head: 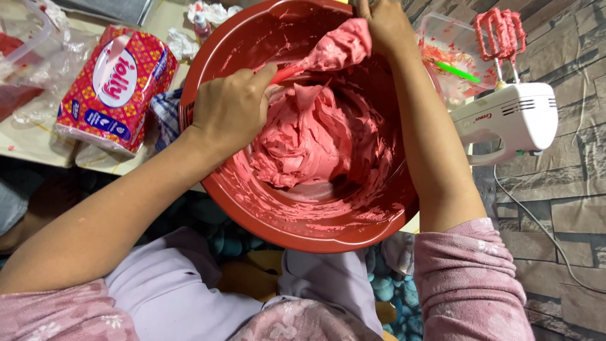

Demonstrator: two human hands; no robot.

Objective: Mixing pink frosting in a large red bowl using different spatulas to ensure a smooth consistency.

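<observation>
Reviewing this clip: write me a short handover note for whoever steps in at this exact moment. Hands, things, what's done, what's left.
Left hand: closed on the handle of the spatula, whose blade is loaded with pink cream.
Right hand: on the far rim of the red bowl, steadying it.
Pink cream: thick, heaped mid-bowl, walls smeared.
Hand mixer: set aside at right, beaters coated.
Done: cream looks whipped and evenly coloured.
Left: walls are not yet scraped down.
</observation>
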